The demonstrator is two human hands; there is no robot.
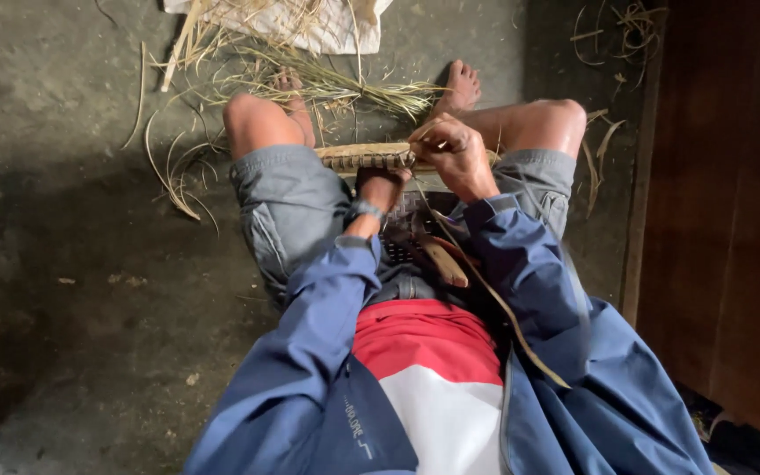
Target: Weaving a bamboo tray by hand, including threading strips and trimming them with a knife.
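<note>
I sit on the floor with a woven basket (371,157) of pale strips held between my knees. My left hand (381,186) grips the basket's near side just under its rim. My right hand (452,149) is closed on a long flat cane strip (494,299) at the rim; the strip runs back over my lap past my right sleeve. A wooden-handled tool (443,262) lies in my lap.
Loose straw and cane strips (327,84) lie on the concrete floor by my bare feet. A white cloth (327,26) with more straw lies at the top. A dark wooden wall (732,202) stands to the right. More scraps (613,31) lie at the top right.
</note>
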